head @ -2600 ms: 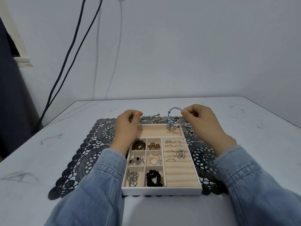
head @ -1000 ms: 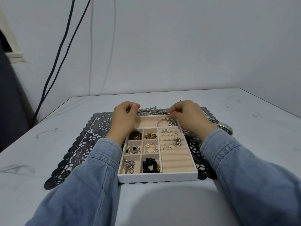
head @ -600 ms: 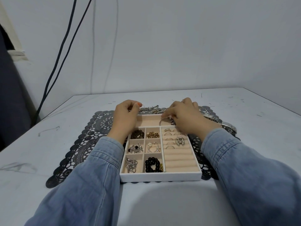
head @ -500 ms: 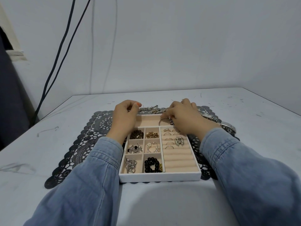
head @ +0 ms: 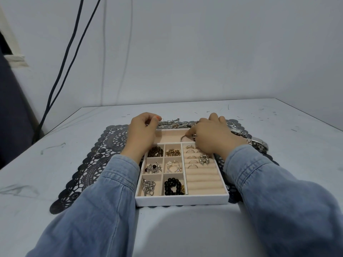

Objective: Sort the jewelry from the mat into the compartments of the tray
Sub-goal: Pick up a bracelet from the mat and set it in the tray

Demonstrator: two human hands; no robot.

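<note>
Right hand (head: 213,138) pinches a silver bangle (head: 182,139) in the far compartment of the tray (head: 181,200), left hand (head: 143,134) pinching a thin hoop (head: 161,118) at its far-left corner; most compartments look filled, while chains (head: 178,124) and a watch (head: 258,142) beyond it lie unsorted on the mat (head: 104,145).

right grip (head: 213,138) pinched silver bangle (head: 184,139) inside tray (head: 181,199) far long compartment; left grip (head: 143,134) curled at tray's far-left corner, over black lace mat (head: 96,160).
</note>
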